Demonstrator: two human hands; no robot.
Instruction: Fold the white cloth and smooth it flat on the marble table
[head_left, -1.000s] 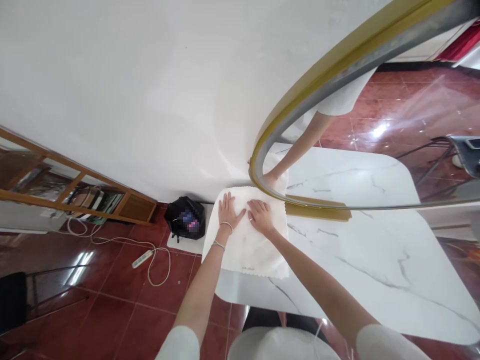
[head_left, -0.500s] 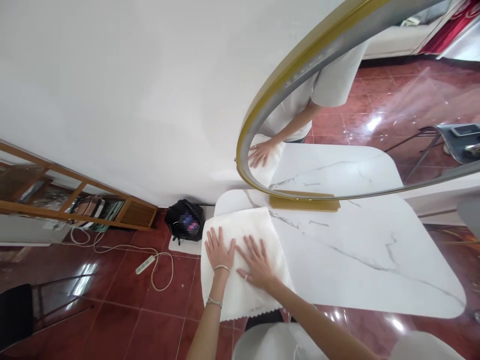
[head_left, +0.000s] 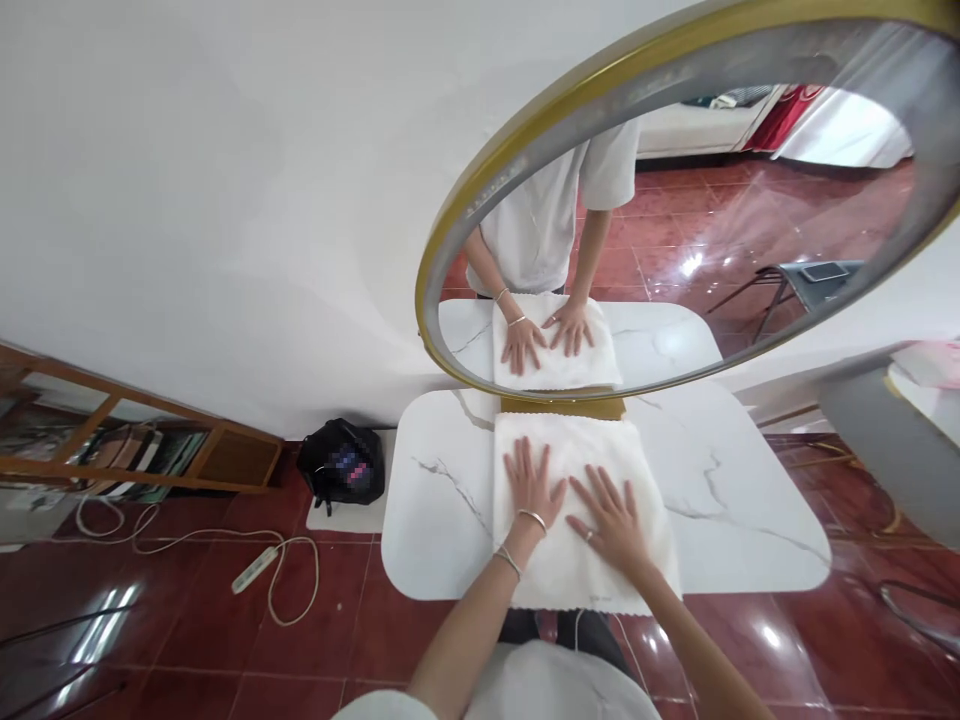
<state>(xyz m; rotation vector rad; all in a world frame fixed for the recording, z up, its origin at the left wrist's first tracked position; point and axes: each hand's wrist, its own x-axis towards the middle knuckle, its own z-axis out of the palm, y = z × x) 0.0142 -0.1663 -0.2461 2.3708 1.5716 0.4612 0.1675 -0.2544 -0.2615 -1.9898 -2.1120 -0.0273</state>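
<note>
A white cloth point(head_left: 577, 450) with a scalloped edge lies spread over the middle of the white marbled tabletop point(head_left: 442, 540). My left hand point(head_left: 534, 485) rests flat on its left half, fingers spread, with two bracelets at the wrist. Flat on the right half is my right hand point(head_left: 611, 520), its fingers apart and a ring on one of them. The cloth's near edge hangs at the table's front edge. Behind the cloth stands the gold base point(head_left: 562, 406) of a round mirror point(head_left: 675, 250), which reflects both hands and the cloth.
To the left, a black bag point(head_left: 341, 465) sits on the floor by the wall. A white power strip point(head_left: 253, 570) and its cable lie on the red tiles. A wooden shelf unit point(head_left: 240, 440) stands at far left, and a grey piece of furniture point(head_left: 885, 430) at right.
Both hands and the cloth have slid right, from the table's left end to its middle, in front of the mirror base. My view has shifted too.
</note>
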